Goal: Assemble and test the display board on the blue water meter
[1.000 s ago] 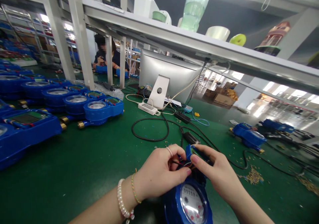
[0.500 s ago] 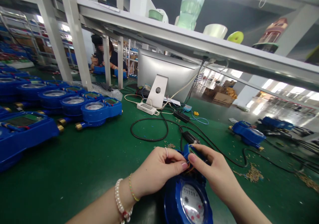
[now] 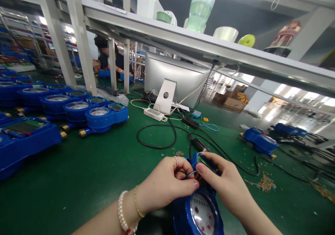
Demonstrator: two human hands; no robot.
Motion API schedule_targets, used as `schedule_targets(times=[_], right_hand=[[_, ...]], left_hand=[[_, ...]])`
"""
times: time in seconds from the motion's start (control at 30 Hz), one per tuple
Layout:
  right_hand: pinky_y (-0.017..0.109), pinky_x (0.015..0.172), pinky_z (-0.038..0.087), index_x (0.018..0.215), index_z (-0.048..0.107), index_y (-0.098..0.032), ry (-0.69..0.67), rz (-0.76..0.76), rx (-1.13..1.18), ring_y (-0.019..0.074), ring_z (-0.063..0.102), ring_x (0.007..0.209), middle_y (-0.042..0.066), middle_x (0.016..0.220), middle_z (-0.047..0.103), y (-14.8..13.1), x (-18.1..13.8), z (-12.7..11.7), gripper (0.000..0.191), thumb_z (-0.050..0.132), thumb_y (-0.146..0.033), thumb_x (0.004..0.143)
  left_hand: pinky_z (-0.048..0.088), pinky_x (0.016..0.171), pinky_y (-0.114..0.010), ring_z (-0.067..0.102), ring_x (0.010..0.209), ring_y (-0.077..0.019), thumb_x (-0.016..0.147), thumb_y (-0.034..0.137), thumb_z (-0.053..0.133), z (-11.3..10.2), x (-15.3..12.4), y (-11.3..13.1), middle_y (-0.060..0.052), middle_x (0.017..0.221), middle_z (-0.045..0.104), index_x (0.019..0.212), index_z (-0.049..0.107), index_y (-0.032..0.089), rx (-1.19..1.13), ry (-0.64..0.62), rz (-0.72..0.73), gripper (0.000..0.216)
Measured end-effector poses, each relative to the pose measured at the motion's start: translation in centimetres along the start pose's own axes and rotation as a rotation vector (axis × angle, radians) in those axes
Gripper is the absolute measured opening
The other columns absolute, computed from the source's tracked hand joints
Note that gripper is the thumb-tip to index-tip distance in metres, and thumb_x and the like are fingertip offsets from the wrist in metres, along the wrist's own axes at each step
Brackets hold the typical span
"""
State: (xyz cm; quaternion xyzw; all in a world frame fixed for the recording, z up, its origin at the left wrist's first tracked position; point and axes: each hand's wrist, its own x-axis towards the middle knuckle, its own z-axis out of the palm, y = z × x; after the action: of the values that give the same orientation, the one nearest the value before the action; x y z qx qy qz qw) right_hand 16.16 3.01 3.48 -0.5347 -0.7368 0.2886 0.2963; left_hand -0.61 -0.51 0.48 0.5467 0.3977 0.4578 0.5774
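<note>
A blue water meter [image 3: 180,212] with a round dial [image 3: 202,212] lies before me at the bottom of the view, its dial toward me. My left hand [image 3: 163,181] is closed at the meter's far end, thumb and fingers pinching thin coloured wires [image 3: 192,174]. My right hand [image 3: 226,182] grips the edge of a small green circuit board [image 3: 205,161] there, thumb on the near side and fingers behind. Beside its thumb stands a blue plastic edge [image 3: 194,158]. My fingers hide much of the wiring and the compartment under the board.
Several blue meters [image 3: 98,118] stand in rows at left; another meter [image 3: 259,141] lies at right. A monitor [image 3: 175,74], black cables [image 3: 157,146] and piles of small screws [image 3: 266,182] are on the green table. A shelf [image 3: 162,29] crosses above. A person [image 3: 115,57] sits beyond.
My left fingers have curled in around the wires and the thumb has shifted slightly right. The right hand keeps its hold on the board, which shows a little more.
</note>
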Motion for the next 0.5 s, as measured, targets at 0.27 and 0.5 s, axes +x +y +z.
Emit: schedule_targets(times=[0.27, 0.5], right_hand=[[0.039, 0.081, 0.052, 0.103, 0.067, -0.014, 0.009, -0.008, 0.017, 0.0287, 0.065, 0.095, 0.011, 0.102, 0.072, 0.1, -0.2, 0.2, 0.051, 0.063, -0.055, 0.073], [0.036, 0.08, 0.051, 0.1, 0.068, -0.015, 0.006, -0.023, 0.042, 0.0263, 0.065, 0.092, 0.009, 0.099, 0.072, 0.0, -0.2, 0.3, 0.046, 0.062, -0.053, 0.075]], left_hand=[[0.023, 0.053, -0.027, 0.031, 0.049, -0.0104, 0.079, 0.022, 0.058, 1.4, -0.4, -1.9, 0.008, 0.052, 0.035, 0.076, 0.056, 0.02, 0.44, 0.292, 0.288, 0.004], [0.027, 0.063, -0.029, 0.036, 0.049, -0.0101, 0.079, 0.02, 0.06, 1.4, -0.7, -2.0, 0.008, 0.05, 0.038, 0.076, 0.064, 0.02, 0.562, 0.359, 0.43, 0.005]])
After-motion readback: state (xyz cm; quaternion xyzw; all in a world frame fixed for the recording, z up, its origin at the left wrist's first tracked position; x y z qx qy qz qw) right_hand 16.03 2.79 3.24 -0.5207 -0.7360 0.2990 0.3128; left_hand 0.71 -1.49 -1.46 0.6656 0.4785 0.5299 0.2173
